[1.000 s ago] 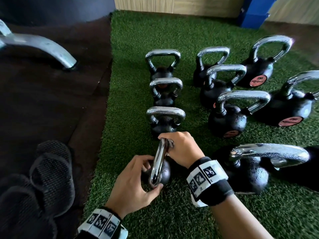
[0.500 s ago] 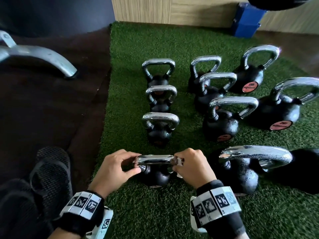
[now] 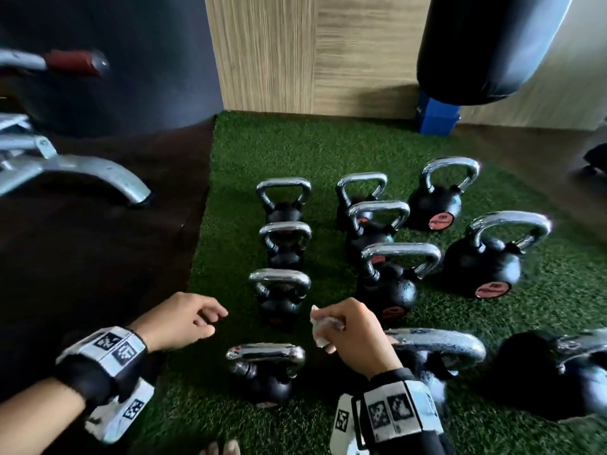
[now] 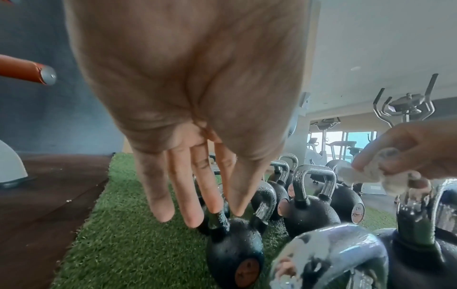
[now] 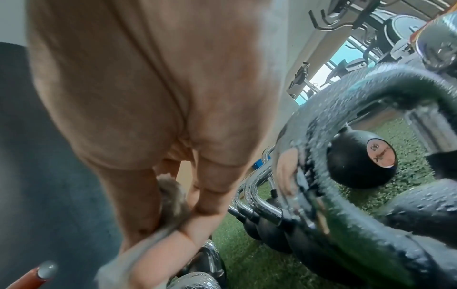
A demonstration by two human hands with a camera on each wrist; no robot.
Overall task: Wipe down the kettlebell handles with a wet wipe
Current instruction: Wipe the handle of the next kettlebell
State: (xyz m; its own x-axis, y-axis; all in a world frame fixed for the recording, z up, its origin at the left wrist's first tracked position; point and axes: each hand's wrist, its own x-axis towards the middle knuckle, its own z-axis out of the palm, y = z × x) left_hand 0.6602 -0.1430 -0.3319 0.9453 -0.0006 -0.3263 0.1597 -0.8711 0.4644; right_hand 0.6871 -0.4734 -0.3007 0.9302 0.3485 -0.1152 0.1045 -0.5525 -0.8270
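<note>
Several black kettlebells with chrome handles stand in rows on green turf [image 3: 230, 231]. The nearest small kettlebell [image 3: 266, 385] stands upright between my wrists, its handle [image 3: 265, 353] free. My left hand [image 3: 212, 318] hovers left of the second kettlebell [image 3: 279, 300], fingers relaxed and holding nothing; in the left wrist view its fingers [image 4: 190, 195] hang straight over a kettlebell [image 4: 233, 246]. My right hand [image 3: 328, 333] pinches a crumpled white wipe [image 3: 323, 328] just right of that kettlebell. The wipe [image 5: 170, 197] also shows in the right wrist view, the wipe [image 4: 368, 175] in the left.
A large kettlebell [image 3: 437, 346] lies close under my right wrist. A grey machine leg [image 3: 98, 175] rests on dark rubber floor [image 3: 98, 274] to the left. A black punching bag [image 3: 492, 44] hangs above a blue box [image 3: 437, 121] at the back.
Both hands have let go of the nearest kettlebell's handle and lifted forward toward the second kettlebell. The right hand kept the wipe. The view has tilted upward.
</note>
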